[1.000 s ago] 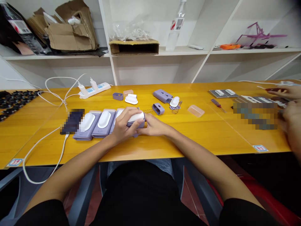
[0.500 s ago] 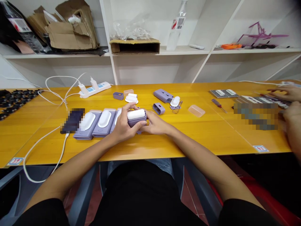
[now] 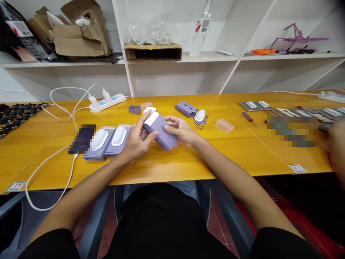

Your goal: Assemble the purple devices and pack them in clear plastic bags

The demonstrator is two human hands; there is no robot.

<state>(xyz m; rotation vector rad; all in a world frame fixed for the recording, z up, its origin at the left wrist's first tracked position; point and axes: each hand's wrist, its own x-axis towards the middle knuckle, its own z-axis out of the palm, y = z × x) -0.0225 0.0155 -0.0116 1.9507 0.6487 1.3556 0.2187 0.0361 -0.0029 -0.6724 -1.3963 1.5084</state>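
Held purple case [image 3: 163, 135], white end [image 3: 152, 120]; yellow-orange tabletop [image 3: 229, 154]; white shelving [image 3: 210, 56]; red-and-white bottle label [image 3: 202, 25].

We can read no word, number or brand for certain. Two stickers show signs: one [image 3: 17, 186] at the front left of the tabletop [image 3: 237, 154], another [image 3: 298, 168] near its front edge on the right. On both we see a red mark on white within a blue frame, too small to make out. The clear bottle [image 3: 196, 45] on the shelf [image 3: 210, 57] bears a red-and-white label [image 3: 202, 26] with a barcode-like block; its print escapes us. We also find a pale label [image 3: 19, 28], illegible, on the bottle at far left.
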